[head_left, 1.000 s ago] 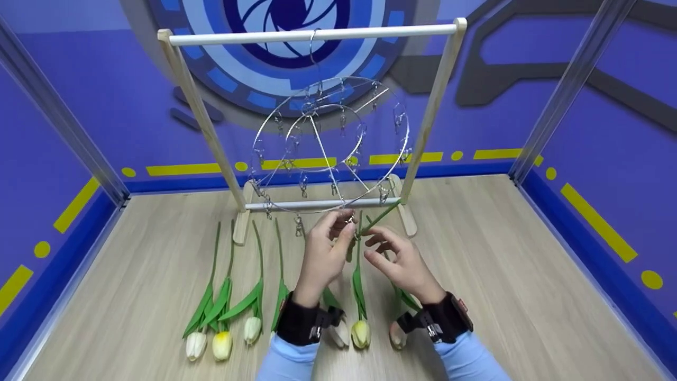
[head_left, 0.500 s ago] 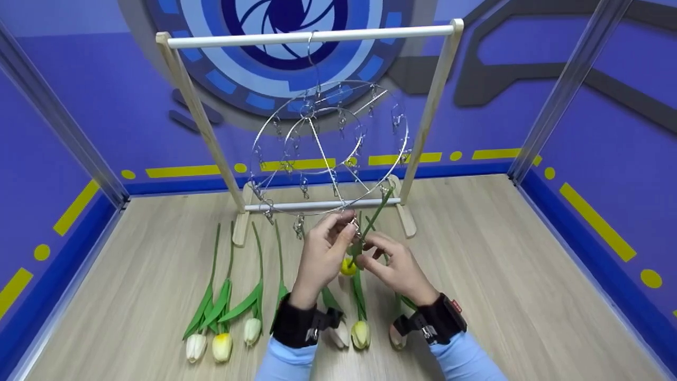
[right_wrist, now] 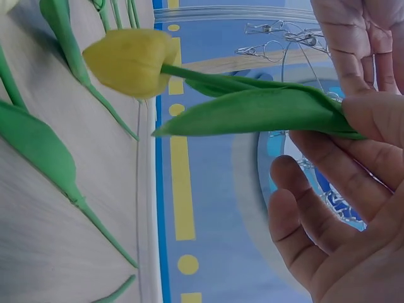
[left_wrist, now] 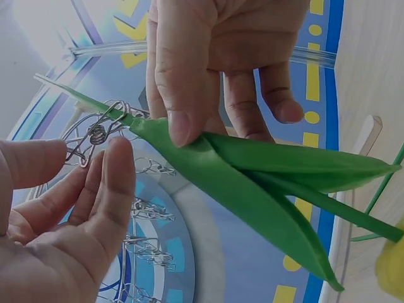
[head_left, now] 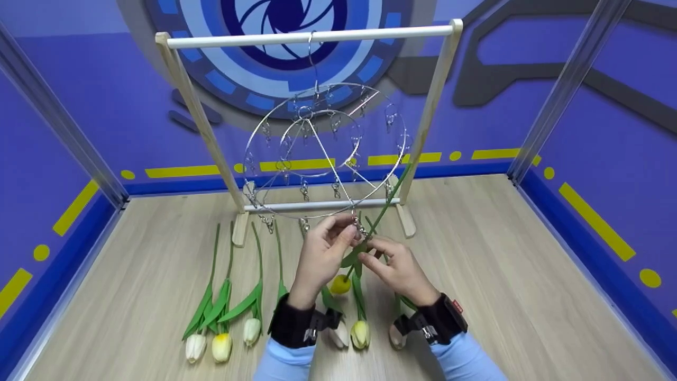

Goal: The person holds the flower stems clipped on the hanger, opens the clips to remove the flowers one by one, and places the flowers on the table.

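Note:
In the head view, my left hand (head_left: 323, 259) holds a small metal clip (head_left: 359, 228) that hangs from the round wire hanger (head_left: 330, 161). Close beside it, my right hand (head_left: 402, 270) pinches a yellow tulip (head_left: 340, 284), its bloom low and its stem slanting up to the right. The left wrist view has the clip (left_wrist: 97, 134) between the left thumb and forefinger, with the stem (left_wrist: 88, 100) passing at its jaws; whether it is clamped I cannot tell. In the right wrist view, thumb and forefinger pinch the green leaf (right_wrist: 252, 113) at its base.
A wooden rack (head_left: 238, 39) bears the hanger, with several other clips dangling. Several tulips lie on the table (head_left: 529, 275), among them a white tulip (head_left: 195, 348), a yellow-white tulip (head_left: 221, 347) and a pale yellow tulip (head_left: 360, 335). Blue panels (head_left: 597, 159) enclose the table.
The yellow bloom has come into view below my hands, and the stem now points more steeply up by the clip. My right hand has moved slightly left, closer to the left hand. The hanger has swung slightly.

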`<state>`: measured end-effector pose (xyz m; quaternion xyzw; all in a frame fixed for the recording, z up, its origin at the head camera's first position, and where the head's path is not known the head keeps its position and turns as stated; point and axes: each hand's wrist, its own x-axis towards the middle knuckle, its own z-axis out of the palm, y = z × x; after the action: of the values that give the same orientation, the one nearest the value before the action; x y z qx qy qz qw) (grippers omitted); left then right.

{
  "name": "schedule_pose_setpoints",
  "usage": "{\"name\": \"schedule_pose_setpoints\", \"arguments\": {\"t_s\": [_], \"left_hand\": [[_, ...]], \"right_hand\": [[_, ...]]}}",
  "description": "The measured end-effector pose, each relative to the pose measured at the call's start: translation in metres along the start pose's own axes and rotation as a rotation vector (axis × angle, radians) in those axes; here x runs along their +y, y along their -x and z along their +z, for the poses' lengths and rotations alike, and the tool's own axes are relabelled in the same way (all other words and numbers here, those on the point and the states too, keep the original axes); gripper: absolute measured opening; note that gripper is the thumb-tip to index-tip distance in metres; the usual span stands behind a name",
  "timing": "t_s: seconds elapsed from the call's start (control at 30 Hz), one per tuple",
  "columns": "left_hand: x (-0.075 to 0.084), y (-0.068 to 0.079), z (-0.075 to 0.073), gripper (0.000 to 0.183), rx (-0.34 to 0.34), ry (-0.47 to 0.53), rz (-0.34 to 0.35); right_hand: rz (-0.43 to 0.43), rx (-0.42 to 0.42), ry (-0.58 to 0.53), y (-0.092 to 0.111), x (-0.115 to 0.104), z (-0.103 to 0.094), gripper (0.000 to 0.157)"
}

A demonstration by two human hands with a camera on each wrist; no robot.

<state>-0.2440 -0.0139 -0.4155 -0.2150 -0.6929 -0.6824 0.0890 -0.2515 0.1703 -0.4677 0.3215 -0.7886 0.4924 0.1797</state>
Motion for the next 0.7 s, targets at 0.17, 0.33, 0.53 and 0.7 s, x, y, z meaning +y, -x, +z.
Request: {"name": "schedule_pose_setpoints", "arguments": {"t_s": [0.17,0.33,0.53,0.7], "left_hand": [[-0.001,0.000,0.001,0.024,0.013,-0.023,0.004],[-0.002,0.000,0.001,0.022,0.029,-0.064,0.017],[-0.006,0.000,0.003,0.021,0.046,-0.083,0.016],[-0.009,-0.001,0.004,0.020,0.058,-0.105,0.034]], "right_hand": [[0.000,-0.010,0.008,0.000,0.000,-0.002,0.010],[0.029,-0.029,-0.003,-0.001,-0.004,-0.005,0.007],[0.096,-0.056,-0.083,-0.001,-0.009,-0.007,0.005],[0.139,-0.059,-0.111,-0.002,-0.010,-0.008,0.005]]}}
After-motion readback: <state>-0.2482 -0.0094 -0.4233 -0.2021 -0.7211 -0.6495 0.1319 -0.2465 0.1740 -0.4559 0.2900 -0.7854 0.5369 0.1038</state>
